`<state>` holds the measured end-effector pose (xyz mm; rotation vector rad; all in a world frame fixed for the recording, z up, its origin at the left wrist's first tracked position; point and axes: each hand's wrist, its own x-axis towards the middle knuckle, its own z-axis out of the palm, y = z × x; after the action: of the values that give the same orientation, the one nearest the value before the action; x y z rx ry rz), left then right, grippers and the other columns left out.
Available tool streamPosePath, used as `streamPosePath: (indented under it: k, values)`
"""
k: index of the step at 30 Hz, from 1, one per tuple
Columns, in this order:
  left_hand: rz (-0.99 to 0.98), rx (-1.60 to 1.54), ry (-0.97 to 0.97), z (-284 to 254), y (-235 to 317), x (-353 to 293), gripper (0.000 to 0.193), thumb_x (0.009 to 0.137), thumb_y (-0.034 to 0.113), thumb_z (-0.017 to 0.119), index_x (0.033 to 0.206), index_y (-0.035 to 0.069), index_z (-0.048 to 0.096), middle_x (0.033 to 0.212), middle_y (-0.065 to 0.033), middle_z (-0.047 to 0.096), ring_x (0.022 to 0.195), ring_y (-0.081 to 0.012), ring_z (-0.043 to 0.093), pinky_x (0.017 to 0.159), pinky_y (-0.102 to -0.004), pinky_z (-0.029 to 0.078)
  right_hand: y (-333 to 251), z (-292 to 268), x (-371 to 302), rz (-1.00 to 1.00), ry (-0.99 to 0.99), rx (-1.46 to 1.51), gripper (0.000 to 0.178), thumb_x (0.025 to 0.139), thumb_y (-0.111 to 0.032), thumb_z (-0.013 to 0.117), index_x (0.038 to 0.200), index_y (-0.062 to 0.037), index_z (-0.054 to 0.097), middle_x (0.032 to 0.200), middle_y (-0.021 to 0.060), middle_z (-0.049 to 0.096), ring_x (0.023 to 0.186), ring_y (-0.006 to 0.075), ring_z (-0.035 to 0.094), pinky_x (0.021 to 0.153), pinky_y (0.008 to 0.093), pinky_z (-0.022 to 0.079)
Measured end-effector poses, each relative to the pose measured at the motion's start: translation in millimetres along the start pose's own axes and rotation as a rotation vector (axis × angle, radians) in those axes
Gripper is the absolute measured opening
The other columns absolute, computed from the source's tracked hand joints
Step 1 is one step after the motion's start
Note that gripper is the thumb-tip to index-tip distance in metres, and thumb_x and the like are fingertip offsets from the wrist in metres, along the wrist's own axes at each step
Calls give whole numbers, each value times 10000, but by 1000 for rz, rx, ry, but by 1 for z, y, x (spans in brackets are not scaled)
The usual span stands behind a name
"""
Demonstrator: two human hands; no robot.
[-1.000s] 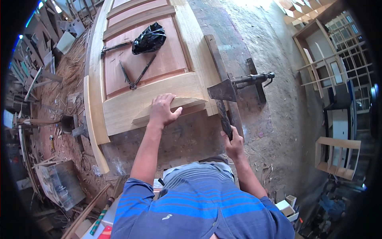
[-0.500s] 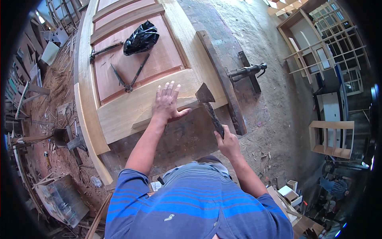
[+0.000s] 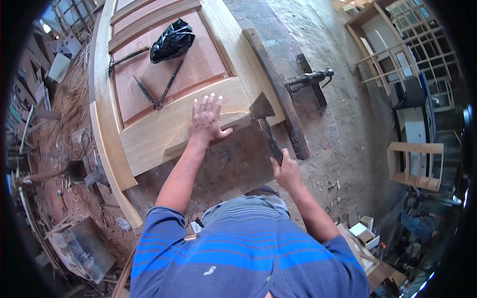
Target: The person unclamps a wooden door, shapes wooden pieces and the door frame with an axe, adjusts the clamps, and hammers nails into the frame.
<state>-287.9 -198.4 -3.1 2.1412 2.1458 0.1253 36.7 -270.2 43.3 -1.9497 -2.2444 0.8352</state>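
Note:
My left hand lies flat with spread fingers on the bottom rail of a pale wooden panel door, its thumb stretched toward the rail's near edge. A narrow wood strip runs along that edge beneath the wrist. In my right hand is the dark handle of a hatchet; its flat, flared blade points away from me, over the door's near right corner. On the door panel rest a pair of pincers, a hammer and a crumpled black plastic bag.
A dark wooden bar and a metal clamp lie along the door's right side. The worktable shows at its near end. Wood scraps litter the left floor; wooden frames and a small shelf unit stand at right.
The door sits slightly higher and further left in view. My right hand and the hatchet have shifted a little up and to the right. My left hand stays flat on the rail.

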Motion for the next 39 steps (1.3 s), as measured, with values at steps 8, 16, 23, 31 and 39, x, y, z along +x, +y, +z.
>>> streamPosePath:
  k: [8,16,23,31,39]
  values:
    - [28,-12,-7,-6,-33,5,1079,799,632,833,1656,135,406,1740,-169,353,1635,-342,296,1366,-593,125,39,15,-2,19,156,321,396,1055,-298,700,1336,-48,575,945,290,757,946,528,737,761,583,567]
    - [43,-274,532,24,-23,-5,837,1009,407,675,1690,55,340,1792,-248,216,1687,-408,128,1362,-611,33,36,40,14,-36,144,400,359,1037,-228,718,1323,-55,584,913,278,751,928,509,745,774,555,570]
    - [-137,-207,313,52,-2,-3,951,1022,471,567,1743,21,140,1816,-274,39,1693,-434,-43,1355,-614,-29,-12,10,25,-89,253,541,359,1021,-231,780,1267,-14,634,883,228,755,838,382,788,735,446,595]
    - [-119,-181,379,49,5,-1,984,938,438,613,1709,-23,210,1799,-302,82,1684,-476,-26,1338,-675,-9,20,40,35,-82,77,57,380,1058,-268,679,1291,-11,522,890,320,732,861,554,716,731,636,553]
    - [-135,-123,400,59,2,-4,944,921,435,608,1673,-32,282,1790,-303,108,1683,-470,-2,1336,-684,-25,5,30,28,-123,106,209,368,1059,-287,688,1273,-19,555,904,291,749,873,556,712,734,614,557]
